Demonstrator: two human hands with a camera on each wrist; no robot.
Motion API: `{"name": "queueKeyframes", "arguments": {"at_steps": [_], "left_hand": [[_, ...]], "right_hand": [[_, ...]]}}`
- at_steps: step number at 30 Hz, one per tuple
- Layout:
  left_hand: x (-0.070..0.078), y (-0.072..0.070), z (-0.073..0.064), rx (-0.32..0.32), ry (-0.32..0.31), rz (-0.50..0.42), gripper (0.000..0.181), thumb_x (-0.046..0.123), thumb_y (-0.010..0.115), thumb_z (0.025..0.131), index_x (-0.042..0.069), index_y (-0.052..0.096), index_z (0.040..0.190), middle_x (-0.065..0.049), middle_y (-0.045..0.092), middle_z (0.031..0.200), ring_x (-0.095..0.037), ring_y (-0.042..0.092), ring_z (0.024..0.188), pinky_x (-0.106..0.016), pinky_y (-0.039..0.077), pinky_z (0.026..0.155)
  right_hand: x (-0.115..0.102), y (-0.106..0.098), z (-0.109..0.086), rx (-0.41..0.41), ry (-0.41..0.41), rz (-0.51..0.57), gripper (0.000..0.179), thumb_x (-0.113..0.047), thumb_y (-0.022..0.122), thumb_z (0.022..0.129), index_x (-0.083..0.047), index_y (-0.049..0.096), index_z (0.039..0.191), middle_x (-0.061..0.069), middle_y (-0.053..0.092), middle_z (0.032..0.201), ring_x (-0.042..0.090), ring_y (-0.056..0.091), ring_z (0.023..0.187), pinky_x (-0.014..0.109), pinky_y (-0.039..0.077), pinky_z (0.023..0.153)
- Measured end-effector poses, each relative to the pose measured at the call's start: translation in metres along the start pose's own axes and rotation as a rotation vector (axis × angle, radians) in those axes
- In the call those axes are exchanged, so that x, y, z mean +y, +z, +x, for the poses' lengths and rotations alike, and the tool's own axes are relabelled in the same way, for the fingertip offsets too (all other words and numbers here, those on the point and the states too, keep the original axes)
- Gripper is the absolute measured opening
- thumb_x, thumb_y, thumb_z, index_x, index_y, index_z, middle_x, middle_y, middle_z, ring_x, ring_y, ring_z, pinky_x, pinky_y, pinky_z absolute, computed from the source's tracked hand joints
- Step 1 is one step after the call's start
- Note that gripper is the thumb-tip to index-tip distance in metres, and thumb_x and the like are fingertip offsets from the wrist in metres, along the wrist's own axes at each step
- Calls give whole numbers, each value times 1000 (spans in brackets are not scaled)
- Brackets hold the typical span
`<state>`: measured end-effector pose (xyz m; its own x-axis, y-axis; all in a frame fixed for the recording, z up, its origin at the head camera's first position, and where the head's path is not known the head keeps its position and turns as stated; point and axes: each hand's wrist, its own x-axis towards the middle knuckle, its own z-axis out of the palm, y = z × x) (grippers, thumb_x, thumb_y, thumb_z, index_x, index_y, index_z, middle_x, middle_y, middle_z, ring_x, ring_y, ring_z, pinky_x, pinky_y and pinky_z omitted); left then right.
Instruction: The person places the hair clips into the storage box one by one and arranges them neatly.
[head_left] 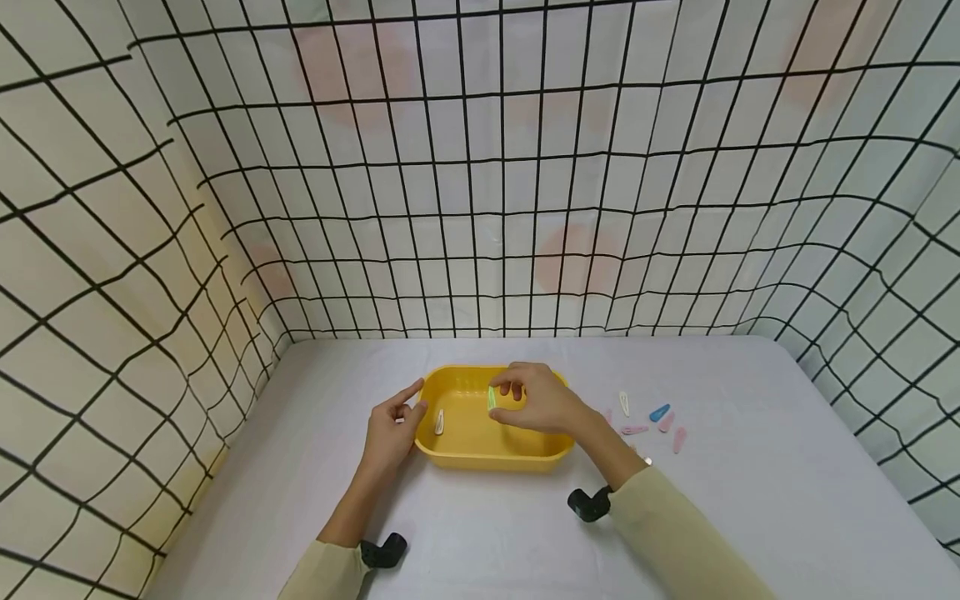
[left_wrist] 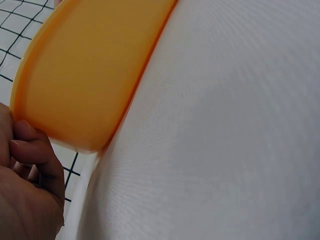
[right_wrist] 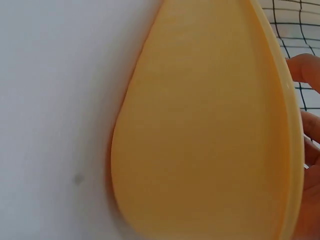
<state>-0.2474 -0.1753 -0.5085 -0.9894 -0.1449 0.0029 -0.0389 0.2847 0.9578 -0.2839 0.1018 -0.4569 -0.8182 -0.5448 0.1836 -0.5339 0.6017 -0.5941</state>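
Note:
A yellow plastic tray [head_left: 491,461] stands on the white table. My left hand [head_left: 392,429] holds its left end, thumb and fingers at the rim; in the left wrist view the curled fingers [left_wrist: 37,155] lie against the tray's outer wall. Over the tray, my right hand [head_left: 543,402] pinches a light green hair clip [head_left: 491,397] between thumb and fingertips. A white hair clip [head_left: 439,422] lies inside at the left. In the right wrist view the tray wall [right_wrist: 200,125] hides part of the right hand.
Right of the tray, several hair clips lie loose: a white clip [head_left: 624,403], a blue clip [head_left: 659,412] and pink clips [head_left: 679,439], some partly behind my right forearm. Black grid netting [head_left: 502,158] over white cloth surrounds the table at the back and sides.

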Motion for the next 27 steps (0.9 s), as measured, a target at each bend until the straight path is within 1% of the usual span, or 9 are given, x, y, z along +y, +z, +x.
{"name": "queueKeyframes", "arguments": {"at_steps": [6,13,16,20,23,27], "left_hand": [[-1,0,1,0,15,-6,42,23,69,99,28,66,140,-4,49,70,-14,38,45,-19,37,42],[-1,2,2,4,6,-3,41,22,69,99,28,66,140,-2,49,70,-14,39,46,-19,38,42],[0,2,3,8,-5,-2,41,22,69,99,28,66,140,-2,49,70,-15,39,46,-19,38,43],[0,2,2,9,3,-11,41,22,69,99,28,66,139,-3,49,69,-15,39,47,-19,38,43],[-1,1,2,8,11,-17,41,22,69,99,28,66,139,-2,49,68,-15,39,47,-19,38,43],[-2,1,2,5,11,-19,41,22,68,99,28,66,140,-2,48,68,-13,40,49,-19,38,44]], "right_hand": [[-9,12,11,-37,16,-4,43,-39,81,84,-15,74,119,-5,65,96,12,56,85,27,50,76],[-17,25,22,-50,53,21,45,-41,83,81,-16,74,118,-6,64,96,13,55,82,27,50,72],[-17,33,27,-51,50,11,45,-39,84,81,-15,75,118,-6,64,94,13,54,79,26,50,70],[-14,43,34,-41,27,33,42,-34,85,81,-11,76,115,-2,66,92,14,55,78,26,50,70],[-12,49,39,-52,40,39,42,-35,84,81,-11,76,115,0,67,93,14,55,79,25,50,71],[-12,54,44,-84,59,13,45,-38,83,81,-11,76,116,0,67,94,12,56,81,23,50,72]]}}
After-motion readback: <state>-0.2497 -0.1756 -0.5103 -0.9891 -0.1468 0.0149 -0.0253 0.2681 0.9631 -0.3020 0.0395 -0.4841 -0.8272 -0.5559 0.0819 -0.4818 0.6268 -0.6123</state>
